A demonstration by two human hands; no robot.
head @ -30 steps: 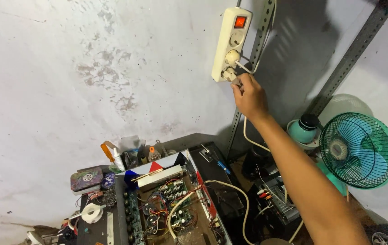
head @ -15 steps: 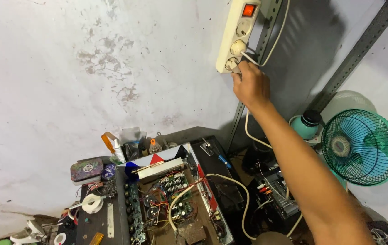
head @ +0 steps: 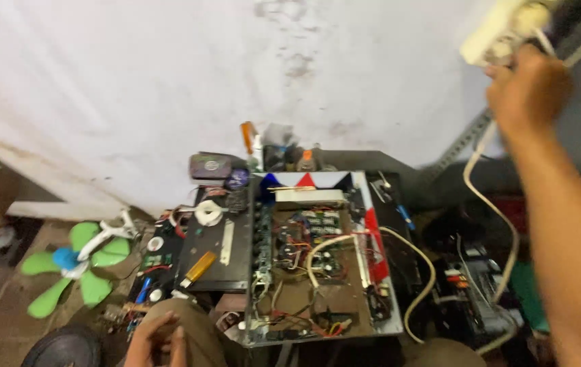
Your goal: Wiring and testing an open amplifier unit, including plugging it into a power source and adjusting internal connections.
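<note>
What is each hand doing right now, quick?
Left hand: loosely curled, resting on the knee, holding nothing visible.
Right hand: raised at the white power strip, fingers closed around a plug; blurred.

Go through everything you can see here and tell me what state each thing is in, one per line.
Power strip: on the wall, plug in it, blurred.
Right hand: raised at the plug; grip cannot be told.
White cable: hanging slack from the strip.
Amplifier: lid off, circuit boards and wires bare.
Green fan blade: loose on the floor.
Left hand: low by the knee, fingers loosely curled, holding nothing.
</note>
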